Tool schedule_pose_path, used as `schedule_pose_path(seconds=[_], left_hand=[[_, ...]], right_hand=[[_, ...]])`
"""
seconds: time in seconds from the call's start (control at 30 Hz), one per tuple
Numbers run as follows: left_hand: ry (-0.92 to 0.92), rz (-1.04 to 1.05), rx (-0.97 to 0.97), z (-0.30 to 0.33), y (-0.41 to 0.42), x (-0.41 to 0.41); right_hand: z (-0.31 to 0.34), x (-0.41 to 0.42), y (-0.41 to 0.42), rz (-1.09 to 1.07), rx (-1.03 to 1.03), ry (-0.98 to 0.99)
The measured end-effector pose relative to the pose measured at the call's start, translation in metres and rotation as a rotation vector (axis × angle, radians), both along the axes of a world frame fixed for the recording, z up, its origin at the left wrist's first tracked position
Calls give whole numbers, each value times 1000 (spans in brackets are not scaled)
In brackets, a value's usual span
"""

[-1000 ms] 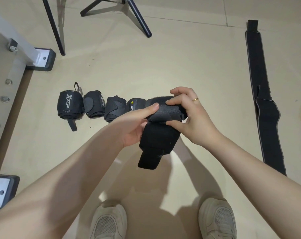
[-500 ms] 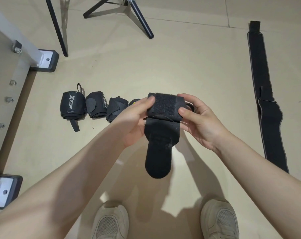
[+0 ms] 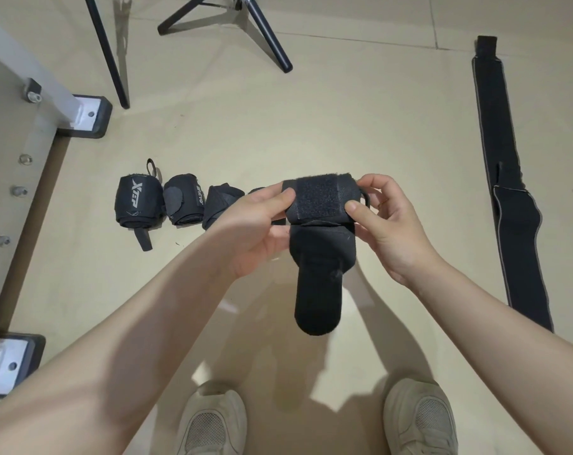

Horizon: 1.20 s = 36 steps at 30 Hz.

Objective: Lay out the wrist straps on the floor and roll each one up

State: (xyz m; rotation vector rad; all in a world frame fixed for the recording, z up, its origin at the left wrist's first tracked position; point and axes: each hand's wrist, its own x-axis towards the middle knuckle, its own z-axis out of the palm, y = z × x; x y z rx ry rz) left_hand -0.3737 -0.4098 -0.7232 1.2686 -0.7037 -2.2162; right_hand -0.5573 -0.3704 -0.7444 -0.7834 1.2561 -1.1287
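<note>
I hold a black wrist strap (image 3: pixel 318 205) in the air, rolled at the top with a velcro patch facing me and its loose tail (image 3: pixel 318 300) hanging down. My left hand (image 3: pixel 255 224) pinches the roll's left end. My right hand (image 3: pixel 390 224) pinches its right end between thumb and fingers. On the floor to the left lie rolled straps in a row: one marked XEP (image 3: pixel 137 201), a second (image 3: pixel 183 198) and a third (image 3: pixel 221 205); a further one is mostly hidden behind my left hand. A long black strap (image 3: pixel 508 192) lies flat on the floor at the right.
Black tripod legs (image 3: pixel 265 34) stand at the back. A white metal frame with black feet (image 3: pixel 85 116) runs along the left side. My two shoes (image 3: pixel 213 418) are at the bottom edge, on the beige floor.
The strap's rolled part has turned so its velcro patch faces me, and the tail has swung down and hangs longer. My right hand shifted from over the roll to its right end.
</note>
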Motion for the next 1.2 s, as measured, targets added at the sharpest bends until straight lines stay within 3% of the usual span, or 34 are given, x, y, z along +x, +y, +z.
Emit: schedule_pose_path(seconds=[0.37,0.57,0.77,0.9,0.97,1.07,1.2], left_hand=[[55,38,-15,-8,10,1],[109,97,-22,-14,10,3],[-65,77,-184,-12,10,-4],[33,142,-20,-16,7,0],[56,68,43,-15,5,0],[23,78,84,-18,5,-2],[-51,148,102,-27,5,2]], right_hand=[[-4,9,-4,12,10,138],[10,7,-7,51,141,-81],[14,7,-16,-25,322,-128],[16,3,-15,-3,262,-126],[16,2,-12,53,220,-108],[11,1,-6,146,163,36],[8,-15,5,350,-156,569]])
